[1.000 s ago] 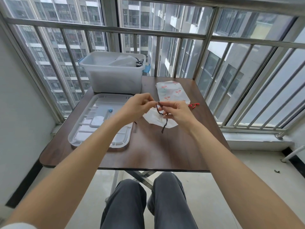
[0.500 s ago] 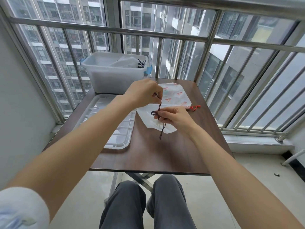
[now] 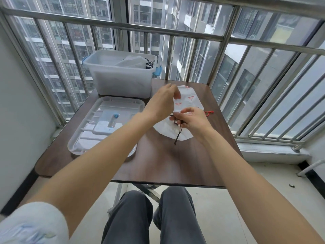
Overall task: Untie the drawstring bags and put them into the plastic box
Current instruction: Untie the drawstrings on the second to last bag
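Two hands work one knot: my right hand pinches the dark brown drawstring on the white fabric bag; my left hand, loosely curled, grip unclear, should pull gently.

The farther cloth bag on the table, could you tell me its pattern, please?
White cloth bag with small red motifs; head view.

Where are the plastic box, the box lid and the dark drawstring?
plastic box (image 3: 121, 85), head view, front wall.
box lid (image 3: 91, 138), head view, bare inner surface.
dark drawstring (image 3: 177, 136), head view, loose hanging end.
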`<control>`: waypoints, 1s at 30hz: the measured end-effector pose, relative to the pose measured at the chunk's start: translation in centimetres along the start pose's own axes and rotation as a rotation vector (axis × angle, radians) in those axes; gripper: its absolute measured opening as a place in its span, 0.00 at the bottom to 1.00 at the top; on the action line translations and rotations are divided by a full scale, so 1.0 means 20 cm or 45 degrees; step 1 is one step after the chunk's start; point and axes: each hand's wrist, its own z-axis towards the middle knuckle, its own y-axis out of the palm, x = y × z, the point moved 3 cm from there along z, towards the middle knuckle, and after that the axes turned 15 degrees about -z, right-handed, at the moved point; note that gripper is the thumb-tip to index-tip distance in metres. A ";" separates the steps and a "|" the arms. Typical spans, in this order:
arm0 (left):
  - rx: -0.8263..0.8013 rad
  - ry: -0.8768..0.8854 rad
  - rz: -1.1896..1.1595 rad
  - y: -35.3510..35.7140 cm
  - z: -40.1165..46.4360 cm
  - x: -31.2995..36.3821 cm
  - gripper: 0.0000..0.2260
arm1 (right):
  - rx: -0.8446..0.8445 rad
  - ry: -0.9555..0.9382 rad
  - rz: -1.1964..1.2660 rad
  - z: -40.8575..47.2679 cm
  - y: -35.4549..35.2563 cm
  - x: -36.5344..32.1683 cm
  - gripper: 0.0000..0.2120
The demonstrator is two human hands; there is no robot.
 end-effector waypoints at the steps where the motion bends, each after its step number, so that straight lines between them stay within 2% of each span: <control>1: -0.048 -0.004 -0.032 0.01 -0.03 0.01 0.12 | 0.021 -0.002 0.000 0.01 -0.01 0.00 0.11; 3: -0.164 -0.005 -0.093 0.03 -0.10 0.01 0.09 | 0.030 -0.007 -0.030 0.01 -0.01 -0.01 0.12; 5: -0.199 -0.014 -0.185 0.04 -0.15 -0.01 0.10 | 0.014 -0.011 -0.094 0.01 -0.01 -0.01 0.11; 12: 0.098 -0.036 -0.260 0.01 -0.19 -0.03 0.08 | 0.087 -0.124 -0.236 -0.01 -0.02 -0.05 0.08; 15: 0.199 0.010 -0.196 0.00 -0.21 -0.04 0.10 | 0.054 -0.109 -0.207 -0.01 -0.02 -0.06 0.09; 18: 0.231 0.107 -0.136 0.01 -0.23 -0.05 0.09 | -0.087 -0.004 -0.003 -0.01 -0.02 -0.05 0.17; 21: 0.257 0.244 0.036 0.02 -0.26 -0.05 0.12 | -0.197 0.034 0.134 -0.02 -0.03 -0.05 0.20; 24: 0.423 0.421 0.326 0.01 -0.28 -0.03 0.09 | -0.107 0.039 0.189 -0.03 -0.04 -0.05 0.21; 26: 0.520 0.373 0.418 0.01 -0.28 -0.02 0.09 | 0.048 -0.024 0.087 -0.04 -0.03 -0.05 0.21; 27: 0.509 0.287 0.373 0.01 -0.28 -0.01 0.08 | 0.129 -0.085 0.007 -0.05 -0.03 -0.05 0.20; 30: 0.396 -0.097 0.031 0.03 -0.26 -0.02 0.06 | 0.319 -0.283 -0.260 -0.06 -0.01 -0.05 0.15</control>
